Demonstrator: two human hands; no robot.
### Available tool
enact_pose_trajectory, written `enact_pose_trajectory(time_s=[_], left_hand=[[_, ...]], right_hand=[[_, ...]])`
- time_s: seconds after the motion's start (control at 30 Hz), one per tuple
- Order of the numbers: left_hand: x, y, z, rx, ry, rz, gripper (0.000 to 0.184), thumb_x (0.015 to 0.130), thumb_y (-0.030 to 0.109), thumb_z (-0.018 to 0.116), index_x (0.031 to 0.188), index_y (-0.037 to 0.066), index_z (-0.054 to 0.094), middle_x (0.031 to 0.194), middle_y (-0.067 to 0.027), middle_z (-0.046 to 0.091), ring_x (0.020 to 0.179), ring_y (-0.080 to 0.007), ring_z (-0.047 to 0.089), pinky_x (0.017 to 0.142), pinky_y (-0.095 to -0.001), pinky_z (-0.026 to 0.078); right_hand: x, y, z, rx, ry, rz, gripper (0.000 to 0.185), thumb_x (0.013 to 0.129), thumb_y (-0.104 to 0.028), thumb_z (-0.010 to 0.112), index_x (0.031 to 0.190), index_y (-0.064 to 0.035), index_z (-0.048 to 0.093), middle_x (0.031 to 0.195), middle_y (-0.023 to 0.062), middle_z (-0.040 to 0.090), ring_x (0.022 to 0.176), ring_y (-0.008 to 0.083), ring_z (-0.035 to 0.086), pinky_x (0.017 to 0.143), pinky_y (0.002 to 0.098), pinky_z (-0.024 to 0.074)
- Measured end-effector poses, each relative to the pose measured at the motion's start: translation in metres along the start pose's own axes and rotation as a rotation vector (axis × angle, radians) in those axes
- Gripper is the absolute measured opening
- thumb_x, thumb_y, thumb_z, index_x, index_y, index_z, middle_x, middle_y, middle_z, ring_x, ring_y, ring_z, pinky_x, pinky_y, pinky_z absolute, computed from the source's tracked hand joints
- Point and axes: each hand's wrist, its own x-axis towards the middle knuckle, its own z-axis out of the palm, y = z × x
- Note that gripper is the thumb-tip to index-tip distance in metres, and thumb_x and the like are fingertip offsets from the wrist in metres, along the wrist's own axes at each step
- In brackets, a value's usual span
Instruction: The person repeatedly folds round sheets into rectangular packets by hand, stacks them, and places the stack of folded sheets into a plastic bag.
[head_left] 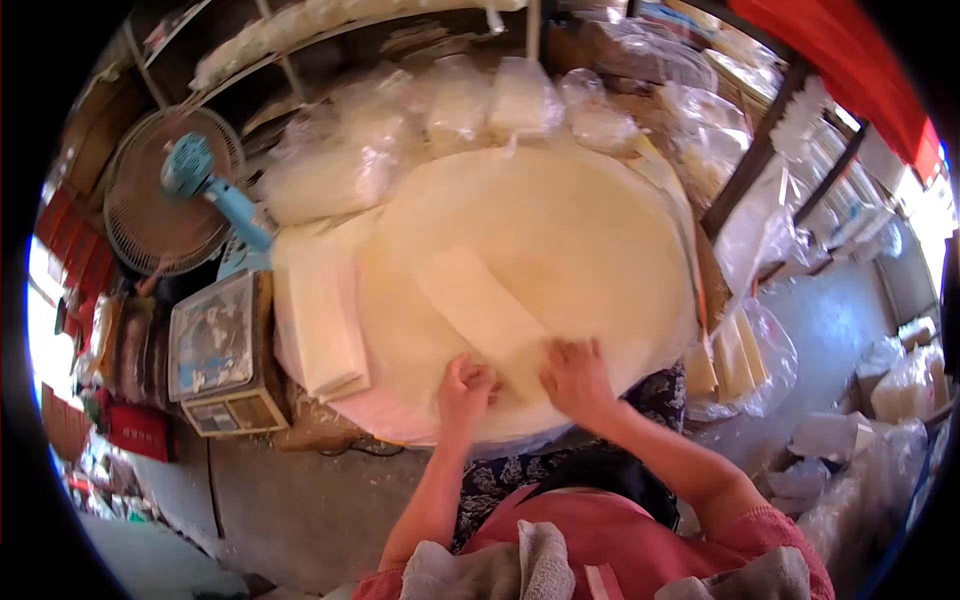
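A broad, round pile of thin pale-yellow sheets (600, 230) lies before me on a low support. On it rests a long folded sheet (485, 300), running slantwise from the middle toward my body. My right hand (578, 380) is at the near right edge of this folded sheet, fingers bent down and closed on it. At the left side of the same end is my left hand (468, 388), its fingers curled in; what they hold, if anything, is hidden. A stack of folded sheets (325, 315) lies on the left of the pile.
Clear bags of pale goods (525, 95) line the back edge. To the left stand a fan (170, 190), a small blue fan (190, 165) and a box (215, 345). More folded sheets (735, 355) in plastic lie at right, near a dark post (755, 150).
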Motion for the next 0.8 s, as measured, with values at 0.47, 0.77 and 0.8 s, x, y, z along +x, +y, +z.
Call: enact_pose_trajectory(time_s=[0.47, 0.77, 0.8], left_hand=[[0.043, 0.092, -0.21, 0.226, 0.394, 0.399, 0.05, 0.08, 0.004, 0.062, 0.129, -0.002, 0.052, 0.102, -0.0068, 0.063, 0.082, -0.01, 0.059, 0.072, -0.0244, 0.048], [0.088, 0.077, -0.25, 0.164, 0.137, 0.016, 0.042, 0.074, 0.022, 0.072, 0.107, -0.001, 0.061, 0.097, -0.0101, 0.064, 0.089, -0.0227, 0.062, 0.08, -0.0324, 0.049], [0.088, 0.081, -0.25, 0.154, 0.042, 0.001, 0.044, 0.074, 0.024, 0.072, 0.108, -0.003, 0.061, 0.099, -0.012, 0.065, 0.089, -0.0251, 0.064, 0.082, -0.0348, 0.05]], right_hand=[[-0.013, 0.01, 0.01, 0.145, -0.017, -0.201, 0.048, 0.087, -0.022, 0.057, 0.13, -0.0058, 0.047, 0.142, 0.0147, 0.035, 0.134, 0.0355, 0.029, 0.106, 0.0564, 0.024], [-0.024, 0.014, 0.036, 0.12, 0.01, -0.134, 0.055, 0.088, -0.023, 0.054, 0.139, -0.0094, 0.039, 0.148, 0.0114, 0.031, 0.14, 0.0304, 0.023, 0.11, 0.0554, 0.0178], [-0.025, 0.015, 0.038, 0.137, 0.054, -0.136, 0.056, 0.088, -0.025, 0.054, 0.139, -0.0094, 0.038, 0.148, 0.0111, 0.03, 0.14, 0.0296, 0.022, 0.111, 0.0549, 0.0168]])
